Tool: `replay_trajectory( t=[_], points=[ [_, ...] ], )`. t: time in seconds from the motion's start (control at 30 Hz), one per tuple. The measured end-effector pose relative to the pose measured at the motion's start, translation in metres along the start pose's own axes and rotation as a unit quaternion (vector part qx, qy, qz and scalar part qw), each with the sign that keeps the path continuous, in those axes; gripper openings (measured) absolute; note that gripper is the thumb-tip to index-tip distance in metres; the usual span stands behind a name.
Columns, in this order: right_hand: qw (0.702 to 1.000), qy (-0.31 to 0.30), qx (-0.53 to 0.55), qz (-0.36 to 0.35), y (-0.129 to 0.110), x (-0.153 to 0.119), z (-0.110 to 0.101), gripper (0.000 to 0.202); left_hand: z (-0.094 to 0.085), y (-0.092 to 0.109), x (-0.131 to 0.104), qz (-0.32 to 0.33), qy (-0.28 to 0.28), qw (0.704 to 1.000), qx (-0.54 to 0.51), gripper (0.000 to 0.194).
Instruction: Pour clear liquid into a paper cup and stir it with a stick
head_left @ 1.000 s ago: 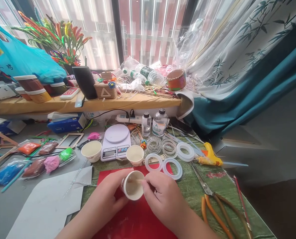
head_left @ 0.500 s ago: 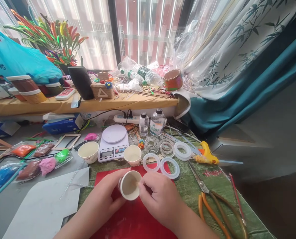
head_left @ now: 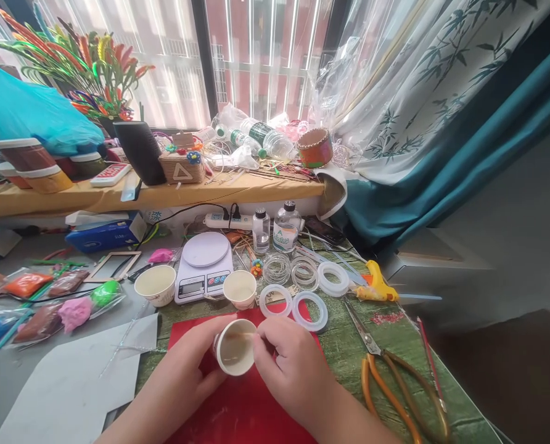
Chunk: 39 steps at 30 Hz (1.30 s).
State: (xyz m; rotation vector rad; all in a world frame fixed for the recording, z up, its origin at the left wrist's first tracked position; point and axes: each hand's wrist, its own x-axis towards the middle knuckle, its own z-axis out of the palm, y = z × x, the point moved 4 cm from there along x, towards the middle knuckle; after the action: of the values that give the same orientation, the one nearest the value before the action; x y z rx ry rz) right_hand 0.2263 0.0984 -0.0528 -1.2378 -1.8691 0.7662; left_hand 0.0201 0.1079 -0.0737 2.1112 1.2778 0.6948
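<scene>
My left hand (head_left: 192,362) is wrapped round a white paper cup (head_left: 235,353), tilted so that its mouth faces me. Pinched in the fingers of my right hand (head_left: 292,365) is a thin pale stick (head_left: 246,335), its far part inside the cup. A little liquid seems to lie at the cup's bottom. Below both hands is a red sheet (head_left: 251,410). Just beyond them stand a second paper cup (head_left: 240,290) and two translucent ring molds, one at the left (head_left: 275,301) and one at the right (head_left: 310,311).
Behind the cups sit a kitchen scale (head_left: 204,266), another paper cup (head_left: 155,285) and two clear bottles (head_left: 286,227). Large scissors (head_left: 372,348) and a yellow glue gun (head_left: 380,282) lie at the right. Bags of colored clay (head_left: 74,314) and white board (head_left: 76,382) are on the left.
The view has swung slightly right, so everything appears further left. The stick has shifted inside the cup. Both hands keep their hold.
</scene>
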Motion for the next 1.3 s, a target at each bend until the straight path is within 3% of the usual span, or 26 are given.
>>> replay_trajectory(
  t=[0.73, 1.3],
  points=[
    [0.999, -0.026, 0.019, 0.030, 0.0030, 0.0001, 0.0049, 0.031, 0.0001, -0.0001, -0.0003, -0.012, -0.009, 1.000, 0.011, 0.051],
    [1.000, -0.005, -0.012, 0.020, 0.0044, 0.0001, 0.0019, 0.034, 0.0018, -0.0045, -0.0017, -0.015, -0.006, 1.000, 0.003, 0.054]
  ],
)
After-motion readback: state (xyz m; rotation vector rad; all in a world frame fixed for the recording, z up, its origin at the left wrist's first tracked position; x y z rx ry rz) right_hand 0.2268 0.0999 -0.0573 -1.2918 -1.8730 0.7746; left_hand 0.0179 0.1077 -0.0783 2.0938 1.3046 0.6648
